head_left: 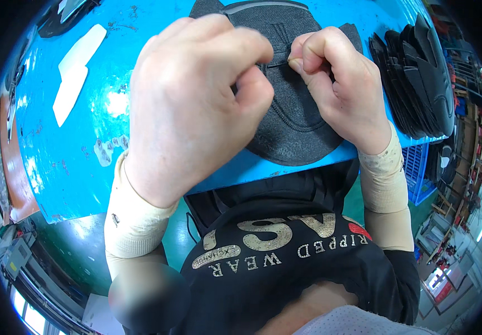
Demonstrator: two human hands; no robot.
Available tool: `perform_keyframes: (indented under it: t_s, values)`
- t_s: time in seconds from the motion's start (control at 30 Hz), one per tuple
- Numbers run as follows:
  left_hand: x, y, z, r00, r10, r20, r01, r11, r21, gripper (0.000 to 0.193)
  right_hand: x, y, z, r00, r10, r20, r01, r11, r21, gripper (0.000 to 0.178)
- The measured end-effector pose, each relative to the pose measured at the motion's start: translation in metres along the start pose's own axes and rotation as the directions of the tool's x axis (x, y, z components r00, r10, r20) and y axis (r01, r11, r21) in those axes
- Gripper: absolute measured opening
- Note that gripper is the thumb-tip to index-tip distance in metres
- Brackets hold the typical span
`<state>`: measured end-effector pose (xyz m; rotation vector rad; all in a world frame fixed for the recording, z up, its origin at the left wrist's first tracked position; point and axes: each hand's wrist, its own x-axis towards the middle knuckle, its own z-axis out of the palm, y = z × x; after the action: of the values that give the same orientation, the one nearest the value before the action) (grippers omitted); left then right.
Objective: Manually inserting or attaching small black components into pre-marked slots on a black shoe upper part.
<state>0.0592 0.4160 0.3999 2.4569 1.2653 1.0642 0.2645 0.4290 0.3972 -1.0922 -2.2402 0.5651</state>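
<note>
- Black textured cloth panel [294, 111], one: rounded at the near edge, stitched with curved lines, lying at the far middle of the table, in front of the person and beneath both hands.
- Its long axis, so far as it shows, runs away from the body; the hands come in from either side, across that axis.
- Left hand [190, 106]: fingers curled closed, back turned up, covering part of the panel's left side; whether anything is gripped cannot be told.
- Right hand [347, 84]: thumb and forefinger pinched together over the panel's middle; anything between them is too small to tell. Judged the nearer to the panel, the left seeming more raised. Contact is uncertain for both.
- Short dark line [278, 65] between the two sets of fingertips; cord or seam, unclear.
- Table [67, 173], blue, glossy, scuffed.
- Stack of dark panels [414, 84], at the table's right edge, beyond the right hand.
- White cut piece [76, 72], flat, well left of the panel.
- Blue crate [418, 178], below the table, right.
- Cream sleeves [383, 178], on both forearms.
</note>
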Motion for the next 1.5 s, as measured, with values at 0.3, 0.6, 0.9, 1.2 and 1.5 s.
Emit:
perform_keyframes:
  t_s: [0.3, 0.6, 0.9, 1.2, 1.5]
  values:
    - [-0.003, 0.014, 0.002, 0.981, 0.028, 0.191, -0.086, 0.95, 0.3, 0.028, 0.0, 0.0, 0.001, 0.998, -0.07, -0.009, 0.069, 0.996, -0.058, 0.018]
    - [-0.005, 0.023, 0.005, 0.972, 0.05, 0.23, -0.155, 0.87, 0.468, 0.032, -0.007, -0.008, -0.011, 0.987, -0.13, -0.094, 0.114, 0.981, -0.158, 0.028]
    - [-0.005, 0.016, 0.007, 0.978, 0.087, 0.191, -0.163, 0.887, 0.432, 0.024, -0.014, -0.001, 0.004, 0.977, -0.213, -0.007, 0.191, 0.889, -0.415, 0.028]
    - [-0.005, 0.008, 0.003, 0.99, 0.086, 0.114, -0.118, 0.941, 0.317, 0.02, -0.016, -0.003, 0.002, 0.974, -0.098, -0.206, 0.068, 0.986, -0.15, 0.021]
    - [0.001, 0.011, 0.014, 0.925, -0.364, 0.108, 0.238, 0.333, -0.913, 0.017, -0.017, -0.018, 0.004, 0.96, 0.137, -0.246, 0.031, 0.818, 0.575, 0.02]
